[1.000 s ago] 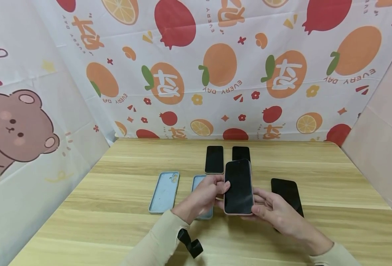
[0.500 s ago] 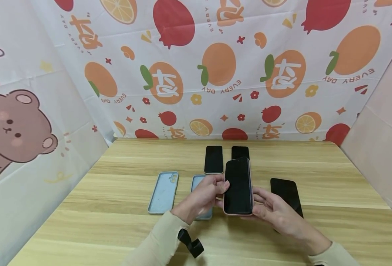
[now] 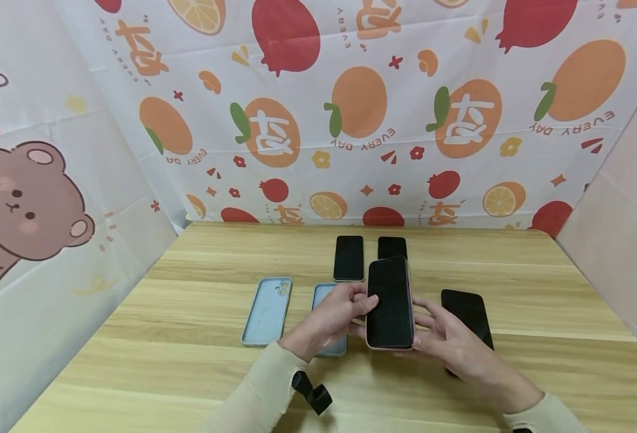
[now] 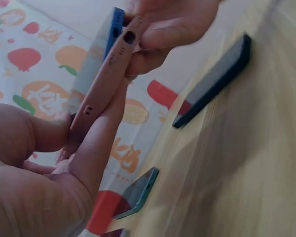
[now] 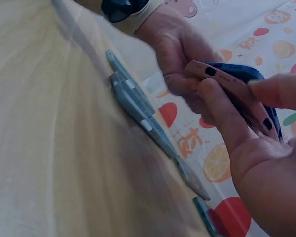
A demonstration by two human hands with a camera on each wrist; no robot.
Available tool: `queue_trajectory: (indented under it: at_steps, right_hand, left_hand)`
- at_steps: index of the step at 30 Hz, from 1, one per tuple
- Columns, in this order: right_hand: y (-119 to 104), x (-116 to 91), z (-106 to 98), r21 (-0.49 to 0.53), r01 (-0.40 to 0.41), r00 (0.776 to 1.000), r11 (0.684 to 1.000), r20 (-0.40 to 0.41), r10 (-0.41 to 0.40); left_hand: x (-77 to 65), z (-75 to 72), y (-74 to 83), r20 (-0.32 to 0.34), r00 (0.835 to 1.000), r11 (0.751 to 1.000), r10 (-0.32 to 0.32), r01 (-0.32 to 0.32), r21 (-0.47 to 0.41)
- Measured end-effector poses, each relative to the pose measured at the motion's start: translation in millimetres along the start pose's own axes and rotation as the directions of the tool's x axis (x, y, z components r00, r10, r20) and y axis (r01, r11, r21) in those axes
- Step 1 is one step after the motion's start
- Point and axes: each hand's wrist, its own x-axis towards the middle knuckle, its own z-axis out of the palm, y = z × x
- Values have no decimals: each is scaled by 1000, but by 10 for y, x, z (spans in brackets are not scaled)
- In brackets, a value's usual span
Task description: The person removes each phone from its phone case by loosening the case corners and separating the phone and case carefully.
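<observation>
Both hands hold a dark-screened blue phone [image 3: 390, 307] with a pink phone case [image 4: 106, 81] behind it, raised above the table. At the left edge, the left hand [image 3: 340, 310] pinches them with its thumb on the screen side. Around the lower right side curl the fingers of the right hand [image 3: 451, 343], thumb near the bottom corner. In the left wrist view the phone's blue edge stands apart from the case along one side. The right wrist view shows the same gap, with the right thumb against the phone and its fingers under the case.
One light blue phone case [image 3: 267, 313] lies face up at left. A second blue case [image 3: 329, 350] is partly behind the left hand. Two black-screened phones, a left one [image 3: 349, 258] and a right one [image 3: 392, 247], lie at the back. Another phone [image 3: 467, 313] is beside the right hand.
The phone's right edge has risen out of the pink case, with a bluish edge now showing there. Both hands keep nearly the same place; the head view has shifted slightly.
</observation>
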Motion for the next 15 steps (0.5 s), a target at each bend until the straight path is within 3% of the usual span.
queue_trajectory:
  at_steps: [4, 9, 15]
  right_hand:
    - [22, 12, -4, -48, 20, 999, 999, -46, -22]
    - [14, 21, 1, -73, 62, 996, 995, -52, -66]
    - [6, 23, 2, -121, 47, 994, 992, -94, -59]
  left_hand:
    - [2, 3, -4, -39, 999, 999, -23, 24, 42]
    - [8, -4, -11, -19, 1000, 999, -22, 23, 41]
    - [17, -16, -20, -21, 999, 999, -25, 26, 44]
